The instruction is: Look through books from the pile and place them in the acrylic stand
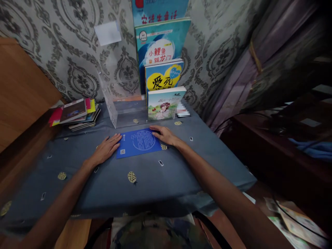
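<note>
A thin blue book lies flat on the grey-blue tablecloth, back cover up. My left hand rests flat at its left edge, fingers stretched out and touching the cover. My right hand lies flat on its upper right corner, fingers extended. Neither hand holds anything. Just behind the book stands a clear acrylic rack with several children's books upright in stepped rows.
A loose stack of thin books lies at the table's back left. A wooden board stands on the left. Patterned wallpaper is behind; a purple curtain and dark furniture are on the right. Papers lie on the floor.
</note>
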### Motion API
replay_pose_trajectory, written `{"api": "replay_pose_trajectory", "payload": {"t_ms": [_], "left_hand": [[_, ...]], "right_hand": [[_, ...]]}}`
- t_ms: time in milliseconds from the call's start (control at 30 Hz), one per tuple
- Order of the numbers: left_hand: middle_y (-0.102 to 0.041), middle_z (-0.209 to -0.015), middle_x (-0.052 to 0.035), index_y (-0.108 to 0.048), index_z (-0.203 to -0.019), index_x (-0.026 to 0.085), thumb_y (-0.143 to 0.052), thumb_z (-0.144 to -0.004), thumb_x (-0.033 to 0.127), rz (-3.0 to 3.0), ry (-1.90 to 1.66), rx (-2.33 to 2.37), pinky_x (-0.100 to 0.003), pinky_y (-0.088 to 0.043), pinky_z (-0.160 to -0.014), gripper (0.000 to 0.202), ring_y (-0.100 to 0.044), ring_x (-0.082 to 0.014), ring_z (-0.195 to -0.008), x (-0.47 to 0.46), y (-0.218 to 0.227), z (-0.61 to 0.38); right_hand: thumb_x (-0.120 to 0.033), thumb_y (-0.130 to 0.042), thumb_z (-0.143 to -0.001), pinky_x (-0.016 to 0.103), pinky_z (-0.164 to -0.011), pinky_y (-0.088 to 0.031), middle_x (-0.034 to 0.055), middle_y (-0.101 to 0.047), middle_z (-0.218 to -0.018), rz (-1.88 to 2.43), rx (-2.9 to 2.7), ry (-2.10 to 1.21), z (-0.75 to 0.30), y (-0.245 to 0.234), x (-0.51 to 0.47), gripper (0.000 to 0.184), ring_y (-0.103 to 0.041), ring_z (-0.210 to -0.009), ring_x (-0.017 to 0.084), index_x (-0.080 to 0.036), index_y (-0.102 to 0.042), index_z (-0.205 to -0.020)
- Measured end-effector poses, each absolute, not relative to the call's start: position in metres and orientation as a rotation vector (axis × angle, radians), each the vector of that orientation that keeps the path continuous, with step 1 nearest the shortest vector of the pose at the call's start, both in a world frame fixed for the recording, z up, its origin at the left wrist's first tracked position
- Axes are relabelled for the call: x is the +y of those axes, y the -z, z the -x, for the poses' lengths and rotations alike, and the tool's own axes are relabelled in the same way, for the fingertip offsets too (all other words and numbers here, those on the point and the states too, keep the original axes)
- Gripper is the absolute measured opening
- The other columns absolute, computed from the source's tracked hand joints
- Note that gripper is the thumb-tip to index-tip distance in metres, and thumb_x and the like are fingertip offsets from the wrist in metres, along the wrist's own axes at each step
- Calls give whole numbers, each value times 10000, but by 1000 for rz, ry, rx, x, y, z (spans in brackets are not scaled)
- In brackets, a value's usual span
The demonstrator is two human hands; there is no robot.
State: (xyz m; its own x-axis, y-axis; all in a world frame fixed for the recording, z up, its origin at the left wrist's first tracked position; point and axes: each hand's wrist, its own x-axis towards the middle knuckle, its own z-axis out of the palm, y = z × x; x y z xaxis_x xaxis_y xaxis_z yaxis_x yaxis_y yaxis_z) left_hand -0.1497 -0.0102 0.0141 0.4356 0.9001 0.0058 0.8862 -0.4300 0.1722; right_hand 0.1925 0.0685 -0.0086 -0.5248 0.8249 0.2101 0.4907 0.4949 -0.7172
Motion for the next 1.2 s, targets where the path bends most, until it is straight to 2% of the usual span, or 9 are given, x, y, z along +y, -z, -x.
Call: {"api": "replay_pose_trajectory", "payload": {"t_ms": [300, 467, 567, 833, 1067, 1200], "left_hand": [[-412, -1557, -39, -397, -1508, 274, -232, -1050, 434, -2604, -173, 1430, -536, -225, -1207, 512, -293, -225, -1487, -60, -20, 167], [-463, -1526, -18, -432, -1482, 297, -280, -1055, 398, -2619, -190, 1333, -542, -216, -1215, 464, -314, -215, -1479, -80, -23, 161], [-470, -1521, -6, -440, -1474, 319, -302, -1055, 392, -2626, -181, 1274, -539, -215, -1218, 446, -317, -210, -1477, -87, -25, 152], [-449, -1535, -43, -421, -1488, 292, -400, -1019, 509, -2675, -160, 1326, -553, -245, -1202, 517, -325, -245, -1474, -89, -19, 126], [-483, -1515, -32, -472, -1453, 297, -331, -1052, 453, -2695, -206, 1359, -508, -303, -1184, 454, -373, -217, -1452, -73, -11, 126], [-496, -1507, -23, -480, -1446, 300, -285, -1066, 409, -2705, -244, 1391, -497, -319, -1176, 440, -394, -201, -1440, -65, -9, 129]], "right_hand": [[-202, -569, -917, 478, -1091, -468, 97, -627, -1373, 1116, -2225, -748, -190, 11, 65, 454, -592, -1271, 250, -203, -565, -1371], [-203, -562, -918, 468, -1076, -480, 116, -627, -1369, 1119, -2236, -744, -191, 11, 65, 464, -601, -1258, 256, -168, -552, -1381], [-207, -573, -911, 469, -1075, -477, 99, -631, -1369, 1127, -2258, -704, -190, 11, 65, 469, -601, -1257, 257, -196, -555, -1379], [-224, -549, -935, 442, -1094, -441, 131, -637, -1353, 1255, -2323, -473, -180, 10, 54, 455, -588, -1268, 270, -155, -548, -1384], [-260, -505, -971, 456, -1132, -378, 140, -580, -1422, 1286, -2411, -312, -172, 3, 39, 406, -491, -1370, 255, -143, -566, -1356], [-244, -448, -995, 464, -1148, -342, 144, -556, -1447, 1371, -2432, -185, -164, -1, 29, 375, -484, -1374, 251, -142, -588, -1327]]}}
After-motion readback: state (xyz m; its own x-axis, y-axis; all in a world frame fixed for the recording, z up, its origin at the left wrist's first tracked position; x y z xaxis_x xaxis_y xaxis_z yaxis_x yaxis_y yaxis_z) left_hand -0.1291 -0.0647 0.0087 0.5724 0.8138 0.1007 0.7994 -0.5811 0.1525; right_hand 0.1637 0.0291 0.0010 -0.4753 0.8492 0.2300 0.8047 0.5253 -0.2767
